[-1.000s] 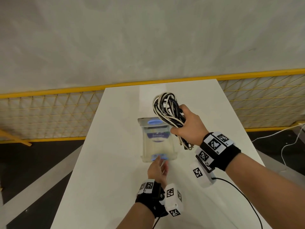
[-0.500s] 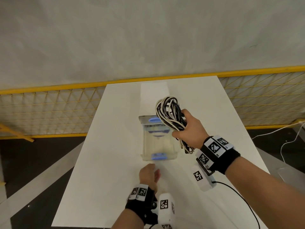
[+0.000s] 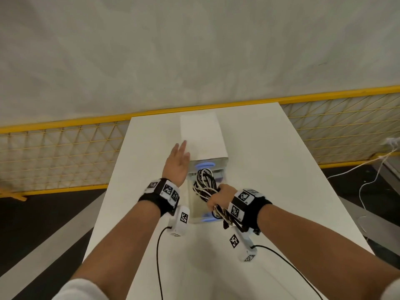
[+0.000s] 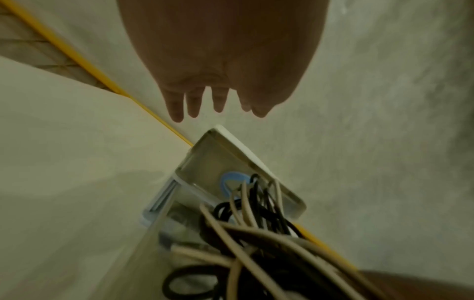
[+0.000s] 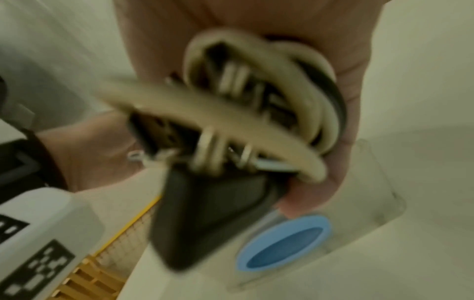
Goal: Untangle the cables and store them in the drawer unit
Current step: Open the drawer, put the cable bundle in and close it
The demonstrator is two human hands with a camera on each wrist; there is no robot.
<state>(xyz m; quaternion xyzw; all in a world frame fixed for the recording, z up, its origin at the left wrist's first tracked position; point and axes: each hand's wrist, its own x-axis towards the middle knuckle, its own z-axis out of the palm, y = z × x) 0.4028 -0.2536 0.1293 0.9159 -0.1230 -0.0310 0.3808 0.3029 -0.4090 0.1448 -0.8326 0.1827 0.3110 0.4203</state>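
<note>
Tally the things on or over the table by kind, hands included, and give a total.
drawer unit: 1
clear drawer, pulled out: 1
blue handles: 2
cable bundle, black and white, strands too tangled to count: 1
hands: 2, left hand and right hand
Total: 7

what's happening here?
A person is stowing cables. The right hand grips a bundle of black and white cables and holds it in or just over the pulled-out clear drawer of the drawer unit on the white table. The left hand is open, fingers straight, beside the unit's left side; whether it touches is unclear. The bundle looks coiled together rather than separated, and it has not been released yet.
</note>
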